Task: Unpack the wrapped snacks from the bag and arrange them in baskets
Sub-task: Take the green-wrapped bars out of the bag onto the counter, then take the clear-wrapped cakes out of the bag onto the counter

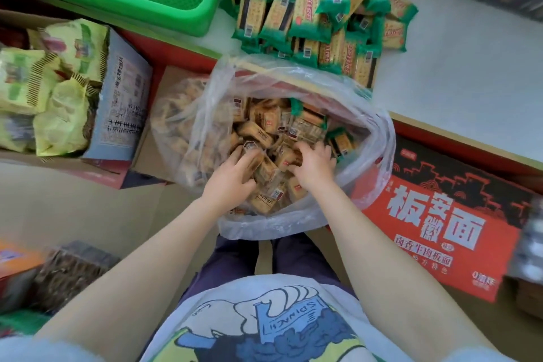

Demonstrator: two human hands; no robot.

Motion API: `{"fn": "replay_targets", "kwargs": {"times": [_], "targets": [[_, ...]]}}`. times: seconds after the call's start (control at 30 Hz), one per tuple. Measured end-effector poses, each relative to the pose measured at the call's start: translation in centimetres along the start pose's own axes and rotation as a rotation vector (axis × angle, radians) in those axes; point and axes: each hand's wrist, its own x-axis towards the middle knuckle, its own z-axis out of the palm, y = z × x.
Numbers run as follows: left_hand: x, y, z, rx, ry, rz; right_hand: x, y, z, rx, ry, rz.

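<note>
Down inside the clear plastic bag (373, 138), both hands dig among the wrapped snacks (264, 126): light, slick, crinkly packets, likely brittle inside, best scooped loosely by the handful. Left hand (232, 175) curls around a few packets; right hand (314, 163) clutches others, arms reaching straight forward

The red carton (440, 232) reads "板面" in large white characters; the shirt (264, 323) print reads "SDINACH".

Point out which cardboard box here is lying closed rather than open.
The red and black noodle box right of the clear bag: it lies shut. The box on the left stands open, showing yellow-green packets.
</note>
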Motion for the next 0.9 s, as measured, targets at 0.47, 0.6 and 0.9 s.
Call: {"fn": "replay_targets", "kwargs": {"times": [0.47, 0.6, 0.9], "targets": [[-1.0, 13.3, -6.3, -1.023, -0.046, 0.021, -8.2, 1.9, -10.8, 1.241, 0.028, 0.005], [1.3, 21.2, -6.0, -1.041, -0.028, 0.087, -9.2, 7.8, -14.0, 1.318, 0.006, -0.006], [9.3, 32.1, 3.4, 0.301, 0.067, 0.246, -2.3, 26.0, -21.9, 1.238, 0.361, 0.474]]}}
